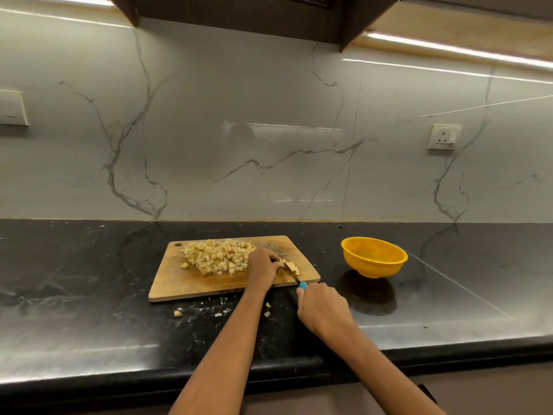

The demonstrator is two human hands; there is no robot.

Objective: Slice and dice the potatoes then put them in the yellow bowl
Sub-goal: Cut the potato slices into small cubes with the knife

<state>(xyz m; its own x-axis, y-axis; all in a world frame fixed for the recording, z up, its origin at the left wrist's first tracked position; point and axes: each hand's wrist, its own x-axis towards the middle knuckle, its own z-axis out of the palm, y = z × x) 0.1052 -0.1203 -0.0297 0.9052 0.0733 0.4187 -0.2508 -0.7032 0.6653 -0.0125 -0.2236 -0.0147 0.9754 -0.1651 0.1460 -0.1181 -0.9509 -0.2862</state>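
A wooden cutting board [191,283] lies on the black counter. A heap of diced potato [217,256] covers its far middle. At the board's right side my left hand [263,266] holds down a small group of potato strips [291,266] with curled fingers. My right hand [321,308] grips a knife with a blue handle [302,285]; its blade [294,277] angles up into those strips. The yellow bowl [374,257] stands to the right of the board, apart from it, with no potato visible inside.
A few stray potato bits [178,313] lie on the counter in front of the board. The counter's front edge [269,369] runs below my forearms. A wall socket [444,136] sits on the marble backsplash at right.
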